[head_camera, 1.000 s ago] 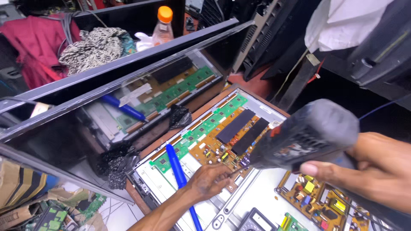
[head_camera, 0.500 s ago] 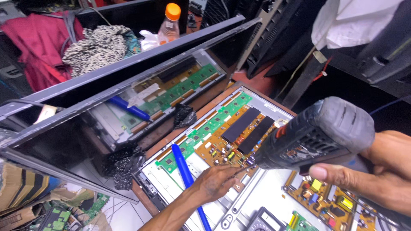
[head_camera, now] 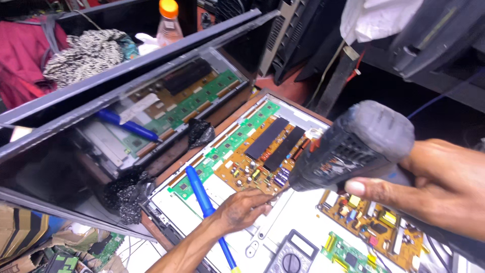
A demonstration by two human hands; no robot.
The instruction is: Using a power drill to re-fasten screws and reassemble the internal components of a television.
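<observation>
Gripping a dark power driver (head_camera: 353, 146), the right hand (head_camera: 434, 189) has its fingers wrapped shut around the handle, index finger stretched along the underside. Since a second ago the driver has come closer to the camera and its nose has dropped toward the brown circuit board (head_camera: 262, 162) inside the opened flat screen chassis (head_camera: 222, 202). The left hand (head_camera: 247, 205) has slid up a little and now rests on the white panel at the board's lower edge, fingers curled at the driver's tip; whether they pinch a screw I cannot tell. By my reading, tool and hand have met at one fixing point on the board. A blue screwdriver (head_camera: 202, 194) lies beside the left wrist, and a multimeter (head_camera: 293, 255) sits below.
</observation>
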